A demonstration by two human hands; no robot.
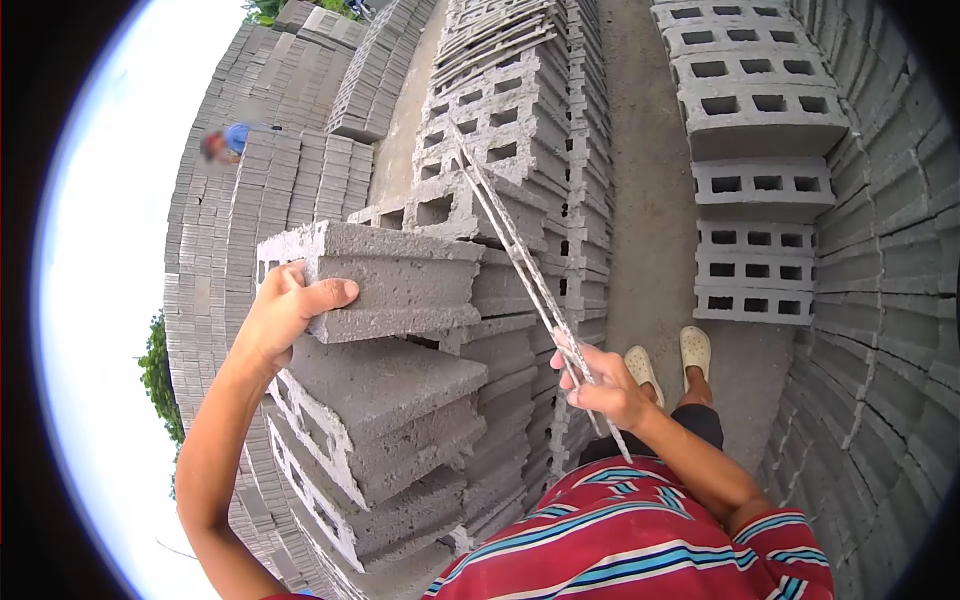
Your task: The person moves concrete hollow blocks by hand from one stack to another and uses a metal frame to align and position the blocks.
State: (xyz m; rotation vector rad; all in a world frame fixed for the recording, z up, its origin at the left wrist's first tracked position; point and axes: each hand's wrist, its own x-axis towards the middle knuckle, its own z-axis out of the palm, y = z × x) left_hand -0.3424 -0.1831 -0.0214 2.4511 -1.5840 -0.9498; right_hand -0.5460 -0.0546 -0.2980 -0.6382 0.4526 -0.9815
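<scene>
My left hand [290, 308] is closed on the near left end of a grey concrete block [400, 275], thumb on its side face and fingers at its hollow end. The block sits on top of a stack of similar blocks [400, 390] and is turned slightly against them. My right hand [603, 385] is wrapped around a long, thin, cement-crusted frame [515, 250], seen nearly edge-on with a narrow gap along its length. The frame slants up and left, and its far end passes in front of the block row.
Several similar thin frames [495, 45] lie on the far blocks. A dirt aisle [645, 200] runs on the right, with hollow blocks [755, 265] and a tall block wall [890, 250] beside it. Another person [235, 138] is among the stacks far left.
</scene>
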